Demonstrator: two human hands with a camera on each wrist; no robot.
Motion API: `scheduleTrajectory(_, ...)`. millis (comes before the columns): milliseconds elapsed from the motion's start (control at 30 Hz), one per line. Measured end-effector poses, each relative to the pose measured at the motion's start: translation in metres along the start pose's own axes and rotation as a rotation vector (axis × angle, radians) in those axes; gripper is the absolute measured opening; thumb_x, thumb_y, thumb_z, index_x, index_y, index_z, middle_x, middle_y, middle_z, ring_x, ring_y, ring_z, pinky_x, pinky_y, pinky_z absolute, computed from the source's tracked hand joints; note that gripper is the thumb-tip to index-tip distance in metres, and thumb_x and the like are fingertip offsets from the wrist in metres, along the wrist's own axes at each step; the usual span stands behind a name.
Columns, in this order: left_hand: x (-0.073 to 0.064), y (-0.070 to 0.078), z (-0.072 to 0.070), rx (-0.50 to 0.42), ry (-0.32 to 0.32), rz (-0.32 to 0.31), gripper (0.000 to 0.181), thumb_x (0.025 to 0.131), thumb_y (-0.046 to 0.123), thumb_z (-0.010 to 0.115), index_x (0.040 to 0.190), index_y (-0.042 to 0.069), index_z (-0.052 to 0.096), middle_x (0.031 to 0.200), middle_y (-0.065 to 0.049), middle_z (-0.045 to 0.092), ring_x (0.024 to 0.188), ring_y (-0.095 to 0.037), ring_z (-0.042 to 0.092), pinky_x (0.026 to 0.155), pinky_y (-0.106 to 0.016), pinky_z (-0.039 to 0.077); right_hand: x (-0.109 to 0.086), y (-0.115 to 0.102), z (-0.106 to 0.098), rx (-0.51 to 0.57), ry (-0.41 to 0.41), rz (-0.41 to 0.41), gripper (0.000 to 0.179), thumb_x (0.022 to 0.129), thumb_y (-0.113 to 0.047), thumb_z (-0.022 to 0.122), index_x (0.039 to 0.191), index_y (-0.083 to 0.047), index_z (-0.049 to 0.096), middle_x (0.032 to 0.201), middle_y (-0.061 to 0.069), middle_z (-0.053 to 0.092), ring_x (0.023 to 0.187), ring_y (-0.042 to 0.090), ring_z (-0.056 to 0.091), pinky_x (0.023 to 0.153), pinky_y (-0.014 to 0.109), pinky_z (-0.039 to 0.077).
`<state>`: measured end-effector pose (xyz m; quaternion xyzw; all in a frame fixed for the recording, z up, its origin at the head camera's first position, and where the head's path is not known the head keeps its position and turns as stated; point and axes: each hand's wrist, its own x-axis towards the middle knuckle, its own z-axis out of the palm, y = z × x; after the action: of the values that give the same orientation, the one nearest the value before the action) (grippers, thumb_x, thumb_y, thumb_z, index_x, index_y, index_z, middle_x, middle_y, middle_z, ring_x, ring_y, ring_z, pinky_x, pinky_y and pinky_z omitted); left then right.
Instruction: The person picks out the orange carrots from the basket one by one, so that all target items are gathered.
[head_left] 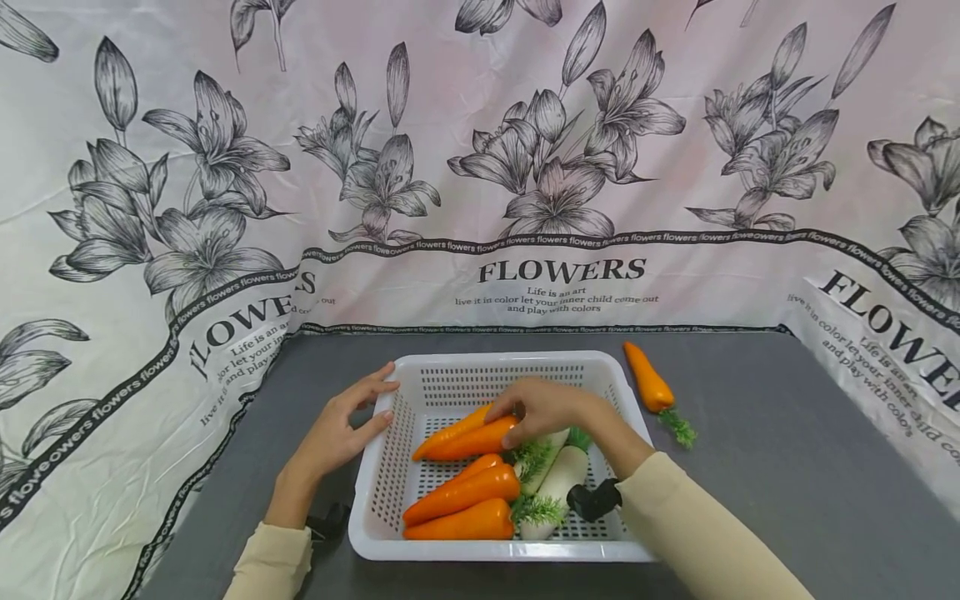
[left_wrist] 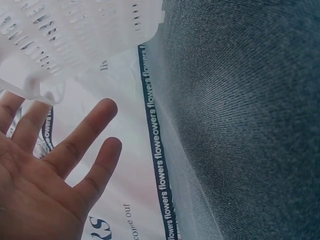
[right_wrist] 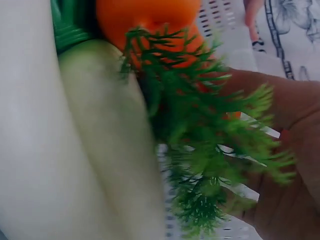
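A white plastic basket (head_left: 491,550) holds several orange carrots (head_left: 480,492) with feathery green tops, and white radishes (head_left: 562,483) on its right side. My left hand (head_left: 337,425) rests at the basket's left rim, fingers fairly straight; in the left wrist view its fingertips meet or pass the rim (left_wrist: 30,92). Inside the basket, my right hand (head_left: 543,408) grips the thick end of an upper carrot (head_left: 472,442), thumb in front and fingers curled over. In the right wrist view green leaves (right_wrist: 200,120) cover much of that grip, beside a pale radish (right_wrist: 105,130).
A single carrot (head_left: 648,379) lies on the grey table (head_left: 750,467), just right of the basket's far corner. Behind and at both sides hangs a white cloth (head_left: 555,283) printed with flowers and lettering. A black wrist strap piece (head_left: 594,500) hangs over the radishes.
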<state>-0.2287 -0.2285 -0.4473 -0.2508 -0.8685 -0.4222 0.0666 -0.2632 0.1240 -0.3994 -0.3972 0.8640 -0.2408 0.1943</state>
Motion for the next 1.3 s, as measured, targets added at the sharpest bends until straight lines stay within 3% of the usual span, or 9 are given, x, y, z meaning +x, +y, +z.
scheduleTrajectory(300, -0.001, 0.001, -0.001, 0.006, 0.000, -0.002, 0.040, 0.099, 0.022, 0.064, 0.139, 0.016, 0.061, 0.164, 0.000, 0.039, 0.113, -0.016, 0.059, 0.099, -0.051, 0.047, -0.016, -0.021, -0.026, -0.025, 0.039, -0.013, 0.037, 0.086, -0.021, 0.079, 0.122, -0.014, 0.074, 0.115, -0.001, 0.073, 0.091, 0.008, 0.061, 0.082, 0.026, 0.052)
scheduleTrajectory(500, 0.001, 0.003, 0.000, -0.002, -0.004, 0.001, 0.040, 0.099, 0.021, 0.064, 0.139, 0.015, 0.061, 0.164, 0.000, 0.039, 0.113, -0.017, 0.059, 0.098, -0.051, 0.047, -0.048, -0.013, -0.049, -0.034, 0.193, -0.017, 0.036, 0.089, -0.023, 0.078, 0.124, -0.016, 0.073, 0.114, -0.003, 0.074, 0.091, 0.010, 0.065, 0.083, 0.029, 0.055)
scheduleTrajectory(767, 0.000, 0.003, -0.001, 0.009, 0.004, 0.013, 0.041, 0.099, 0.020, 0.064, 0.139, 0.015, 0.061, 0.164, -0.002, 0.039, 0.109, -0.017, 0.062, 0.096, -0.049, 0.048, -0.097, 0.024, -0.061, -0.010, 0.562, 0.171, 0.043, 0.091, -0.027, 0.077, 0.131, -0.014, 0.069, 0.117, 0.005, 0.072, 0.092, 0.017, 0.063, 0.082, 0.036, 0.053)
scheduleTrajectory(967, -0.001, 0.002, 0.000, 0.008, 0.001, 0.012, 0.041, 0.099, 0.020, 0.064, 0.139, 0.016, 0.061, 0.164, -0.002, 0.039, 0.110, -0.017, 0.062, 0.097, -0.050, 0.048, -0.133, 0.058, -0.060, 0.048, 0.823, 0.363, 0.049, 0.095, -0.037, 0.072, 0.138, -0.014, 0.064, 0.118, 0.016, 0.070, 0.093, 0.028, 0.065, 0.073, 0.031, 0.053)
scheduleTrajectory(1100, -0.001, 0.002, 0.000, 0.006, -0.002, 0.008, 0.040, 0.099, 0.021, 0.064, 0.139, 0.017, 0.061, 0.164, -0.002, 0.039, 0.112, -0.019, 0.062, 0.097, -0.050, 0.049, -0.151, 0.084, -0.051, 0.071, 0.883, 0.519, 0.056, 0.096, -0.044, 0.068, 0.138, -0.008, 0.063, 0.120, 0.024, 0.068, 0.098, 0.035, 0.065, 0.064, 0.029, 0.052)
scheduleTrajectory(1300, -0.001, 0.003, -0.001, 0.005, 0.002, 0.011, 0.040, 0.099, 0.020, 0.064, 0.138, 0.017, 0.061, 0.164, -0.002, 0.040, 0.116, -0.024, 0.064, 0.099, -0.050, 0.050, -0.168, 0.121, -0.025, 0.071, 0.874, 0.725, 0.066, 0.098, -0.049, 0.062, 0.138, 0.003, 0.059, 0.123, 0.035, 0.065, 0.100, 0.044, 0.064, 0.063, 0.033, 0.051)
